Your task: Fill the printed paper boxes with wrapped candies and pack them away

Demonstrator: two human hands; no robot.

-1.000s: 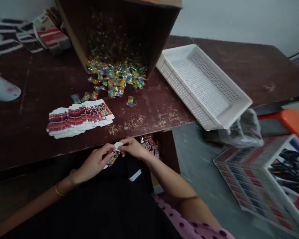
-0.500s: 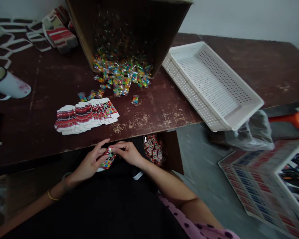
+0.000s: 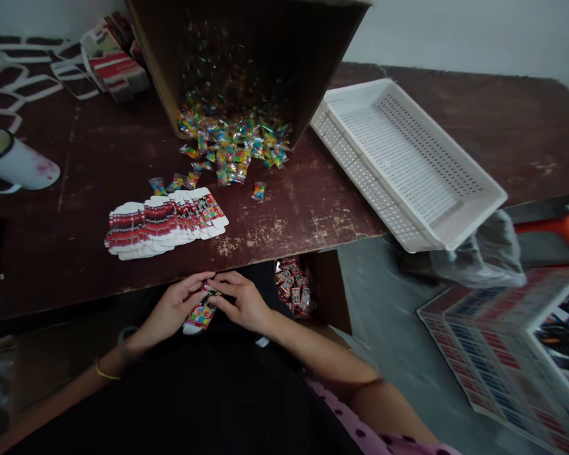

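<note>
Below the table's front edge, my left hand (image 3: 168,311) and my right hand (image 3: 239,302) meet over my lap, both closed on one small colourful printed carton (image 3: 200,313). The carton tilts down to the left between my fingers. On the table just above lies a fanned row of flat printed cartons (image 3: 164,221). Behind that, a tipped cardboard box (image 3: 246,57) spills a heap of colourful wrapped candies (image 3: 232,142); a few loose candies (image 3: 258,190) lie apart from the heap.
A white perforated plastic tray (image 3: 448,234) overhangs the table's right edge. A white mug (image 3: 14,165) lies at the left. More flat cartons (image 3: 114,63) are stacked at the back left. Finished small boxes (image 3: 294,287) sit under the table. Printed cases (image 3: 512,354) stand at the right.
My hands dropped slightly toward my lap and turned the small carton; its white flap, seen up a second ago, is now folded down. The view shifted a little left.
</note>
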